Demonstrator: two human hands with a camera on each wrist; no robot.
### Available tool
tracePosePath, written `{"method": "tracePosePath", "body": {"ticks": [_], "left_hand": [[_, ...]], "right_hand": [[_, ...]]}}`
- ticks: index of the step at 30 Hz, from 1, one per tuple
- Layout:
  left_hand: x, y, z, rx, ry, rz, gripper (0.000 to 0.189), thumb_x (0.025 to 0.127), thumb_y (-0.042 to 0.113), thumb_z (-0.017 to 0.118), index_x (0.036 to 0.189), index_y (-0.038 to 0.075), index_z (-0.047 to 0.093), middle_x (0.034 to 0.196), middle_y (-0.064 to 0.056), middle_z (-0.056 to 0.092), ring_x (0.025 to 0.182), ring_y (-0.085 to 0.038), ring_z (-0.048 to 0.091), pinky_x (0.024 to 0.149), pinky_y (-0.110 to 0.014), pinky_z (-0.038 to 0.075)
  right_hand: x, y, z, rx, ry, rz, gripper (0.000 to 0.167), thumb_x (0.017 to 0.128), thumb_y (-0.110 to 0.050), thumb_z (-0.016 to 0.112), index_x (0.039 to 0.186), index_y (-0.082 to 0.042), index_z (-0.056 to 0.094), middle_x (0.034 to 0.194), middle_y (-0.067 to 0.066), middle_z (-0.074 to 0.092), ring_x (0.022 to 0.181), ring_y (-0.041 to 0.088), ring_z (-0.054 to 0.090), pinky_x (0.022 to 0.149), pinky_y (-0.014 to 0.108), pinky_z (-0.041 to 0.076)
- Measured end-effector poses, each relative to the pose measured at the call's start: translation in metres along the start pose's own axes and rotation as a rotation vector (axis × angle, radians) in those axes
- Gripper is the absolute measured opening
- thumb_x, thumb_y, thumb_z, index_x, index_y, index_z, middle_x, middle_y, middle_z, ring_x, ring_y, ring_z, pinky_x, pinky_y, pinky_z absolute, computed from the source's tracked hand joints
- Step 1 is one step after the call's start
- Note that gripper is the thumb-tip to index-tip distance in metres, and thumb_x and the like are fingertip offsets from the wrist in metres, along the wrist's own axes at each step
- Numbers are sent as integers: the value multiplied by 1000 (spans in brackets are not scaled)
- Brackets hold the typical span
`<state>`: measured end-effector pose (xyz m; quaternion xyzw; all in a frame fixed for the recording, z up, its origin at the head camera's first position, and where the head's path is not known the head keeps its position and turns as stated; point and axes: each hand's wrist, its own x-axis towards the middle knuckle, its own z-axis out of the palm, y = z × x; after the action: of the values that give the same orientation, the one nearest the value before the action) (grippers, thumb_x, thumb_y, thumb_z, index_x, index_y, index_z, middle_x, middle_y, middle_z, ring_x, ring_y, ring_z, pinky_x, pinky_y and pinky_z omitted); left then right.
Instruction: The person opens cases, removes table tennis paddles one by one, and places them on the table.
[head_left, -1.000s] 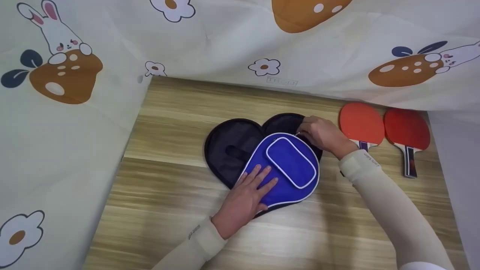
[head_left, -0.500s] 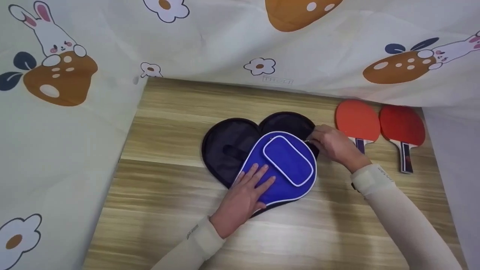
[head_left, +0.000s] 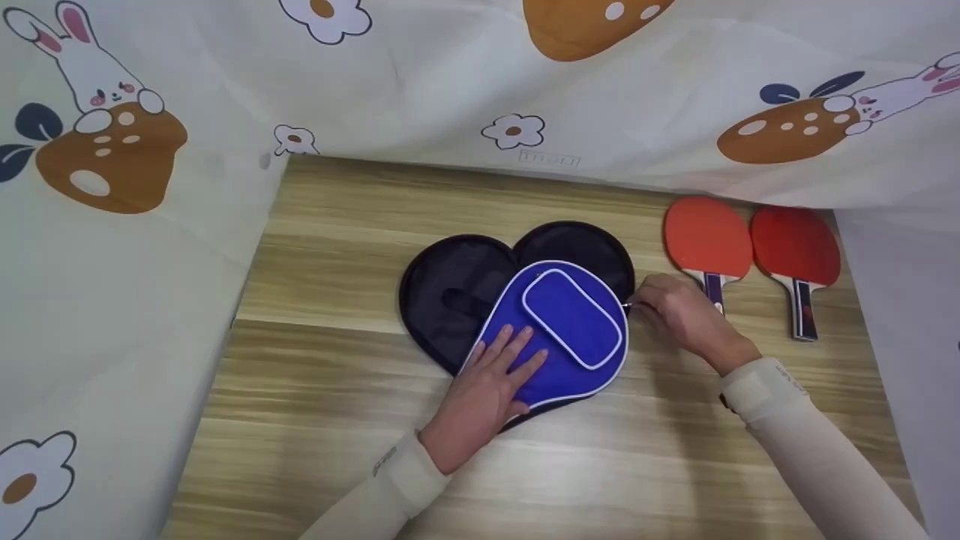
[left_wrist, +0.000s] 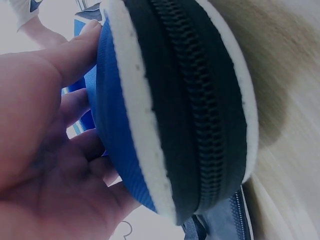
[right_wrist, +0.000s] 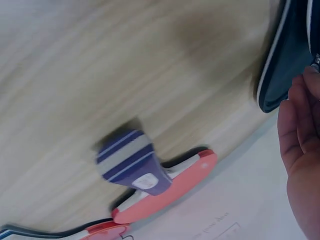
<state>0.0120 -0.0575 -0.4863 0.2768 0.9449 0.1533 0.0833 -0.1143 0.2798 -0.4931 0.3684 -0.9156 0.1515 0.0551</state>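
A blue table tennis paddle case [head_left: 551,375] with white piping and a front pocket lies on two black rounded case panels [head_left: 442,281] that form a heart outline. My left hand [head_left: 476,405] rests on the lower left of the blue case, fingers spread. From the left wrist view, the black zipper [left_wrist: 197,110] runs along the case's edge beside that hand. At the right edge of the case, my right hand [head_left: 686,319] pinches a small metal zipper pull [head_left: 628,305]. The right wrist view shows its curled fingers [right_wrist: 295,125] by the case; the pull is mostly hidden.
Two red paddles, one with a purple handle [head_left: 709,236] and one with a black handle [head_left: 796,247], lie at the back right of the wood-grain surface [head_left: 337,420]. A patterned sheet [head_left: 420,90] rises behind and at the left.
My right hand has drawn the zipper pull along the case's rim, from the top down its right side. The left hand stays on the case. The head view has shifted slightly.
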Motion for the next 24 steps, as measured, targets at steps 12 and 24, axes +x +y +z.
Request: {"method": "tracePosePath", "body": {"ticks": [12,24], "left_hand": [[1,3,3,38,17,-5,73,91,45,70,156,25,43,169,-8,30,157,-32,29,121,-53,36],[-2,-4,-6,18,-2,38,62,98,35,67,155,22,45,169,-9,29,157,-32,28,122,-51,37]], "right_hand": [[-42,-24,1,18,-46,31,18,80,2,82,92,-11,78,86,0,70,83,15,65,73,35,58],[-55,-68,5,-21,-78,67,17,78,0,84,91,-9,79,83,1,68,78,14,65,67,32,58]]}}
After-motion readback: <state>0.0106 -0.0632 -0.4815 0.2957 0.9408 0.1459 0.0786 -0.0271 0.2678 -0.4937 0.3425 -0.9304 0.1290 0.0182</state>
